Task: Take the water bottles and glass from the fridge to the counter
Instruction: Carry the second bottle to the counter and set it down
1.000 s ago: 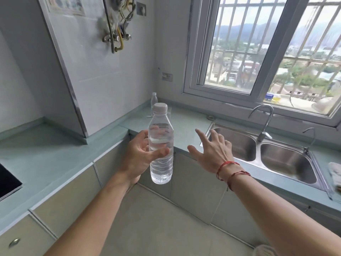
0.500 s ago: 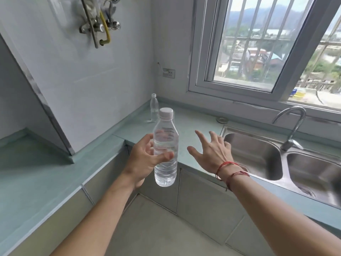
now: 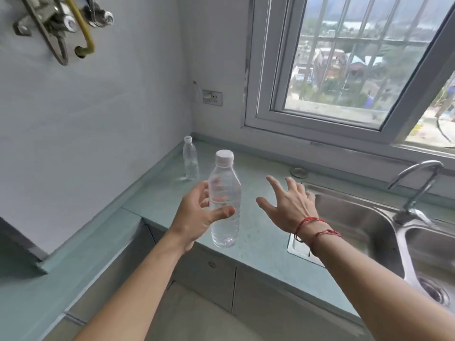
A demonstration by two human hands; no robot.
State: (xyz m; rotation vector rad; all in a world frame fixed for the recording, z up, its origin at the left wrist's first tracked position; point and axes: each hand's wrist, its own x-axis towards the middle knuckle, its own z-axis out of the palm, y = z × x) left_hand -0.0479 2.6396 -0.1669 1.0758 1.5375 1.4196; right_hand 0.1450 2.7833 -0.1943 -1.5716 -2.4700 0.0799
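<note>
Presently the water bottle (image 3: pixel 224 200) is gripped round its middle by the left hand (image 3: pixel 197 215), long axis upright, its base hung over the counter (image 3: pixel 258 237) edge below. The right hand (image 3: pixel 289 205) is held spread and empty alongside. A second bottle (image 3: pixel 190 159) is seen standing beyond the left hand.

The clear plastic water bottle (image 3: pixel 225 183) in my left hand (image 3: pixel 197 215) is glossy and smooth, its white cap (image 3: pixel 224 157) ribbed. The pale green counter (image 3: pixel 261 244) looks matt; the double steel sink (image 3: pixel 357 217) shines.
</note>
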